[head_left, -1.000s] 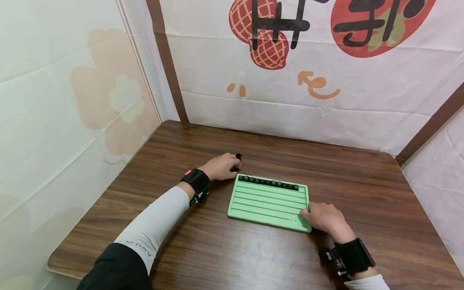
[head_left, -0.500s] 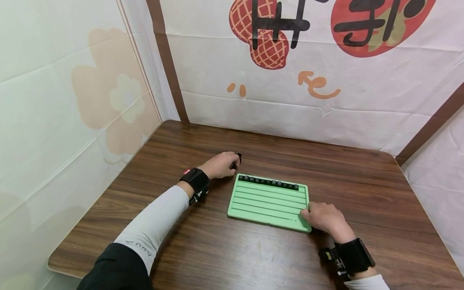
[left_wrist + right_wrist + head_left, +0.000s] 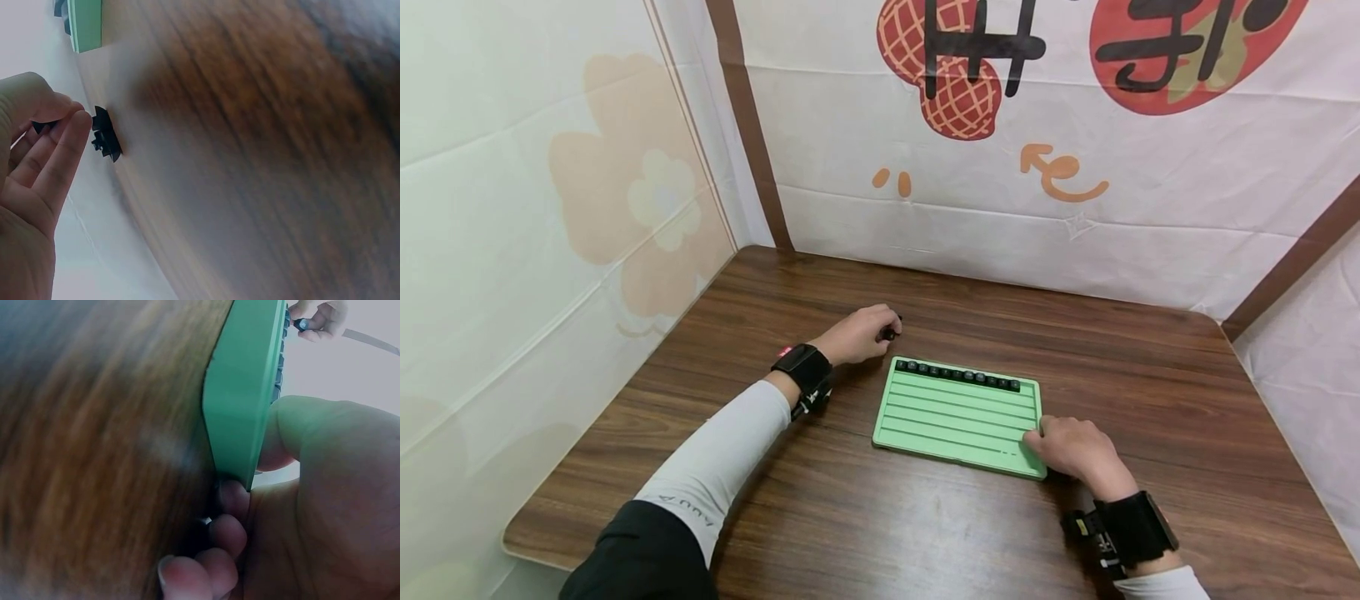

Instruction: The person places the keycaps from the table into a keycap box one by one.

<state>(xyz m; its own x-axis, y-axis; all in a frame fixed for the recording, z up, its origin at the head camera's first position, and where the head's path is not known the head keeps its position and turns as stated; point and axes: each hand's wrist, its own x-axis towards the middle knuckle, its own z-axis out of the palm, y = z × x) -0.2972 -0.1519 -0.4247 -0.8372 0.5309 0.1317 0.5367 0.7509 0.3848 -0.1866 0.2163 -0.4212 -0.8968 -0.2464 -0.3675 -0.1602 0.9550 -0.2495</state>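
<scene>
A green grooved tray [image 3: 958, 421] shaped like a keyboard lies on the table, a row of black keycaps [image 3: 958, 374] along its far edge. My right hand [image 3: 1078, 450] grips the tray's near right side, thumb on top and fingers low against the edge, as the right wrist view shows. Beyond the far left corner, my left hand [image 3: 861, 333] pinches a small black keycap [image 3: 301, 325] between thumb and fingers, largely covered by them in the left wrist view. Beside those fingertips, another black keycap [image 3: 106, 134] lies on the table with its stem side showing.
The wooden table [image 3: 820, 525] reaches back to a printed cloth wall [image 3: 842, 225]. A second cloth wall [image 3: 512, 275] rises along the left. Both wrists wear black straps with small cameras.
My left hand has moved slightly up and away from the tray's corner, lifting the black keycap in its fingers. My right hand and the tray stay where they were.
</scene>
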